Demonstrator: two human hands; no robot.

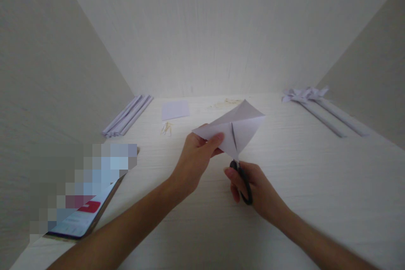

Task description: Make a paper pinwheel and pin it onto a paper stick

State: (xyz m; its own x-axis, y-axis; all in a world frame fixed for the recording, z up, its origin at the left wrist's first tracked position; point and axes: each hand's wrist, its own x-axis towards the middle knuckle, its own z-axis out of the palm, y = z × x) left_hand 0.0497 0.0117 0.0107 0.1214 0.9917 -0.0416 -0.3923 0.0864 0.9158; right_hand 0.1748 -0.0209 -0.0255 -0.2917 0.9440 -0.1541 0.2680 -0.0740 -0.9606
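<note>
My left hand [202, 152] pinches a folded sheet of white paper [249, 124] near its left corner, thumb on top. The paper is held up above the table, with a slit running down its middle. Below it, my right hand [249, 181] is closed around black-handled scissors [245, 183], a finger and thumb at the loops. The blades point away from me into the paper's lower edge, where the slit ends. Most of the blade length is hidden by the paper.
A bundle of rolled paper sticks [128, 116] lies back left. Near it are a flat paper square [175, 110] and several small pale sticks [166, 128]. Paper rods with frilled ends [329, 112] lie back right. A phone [85, 213], partly pixelated, is at the left. Pale walls enclose the white table [316, 177].
</note>
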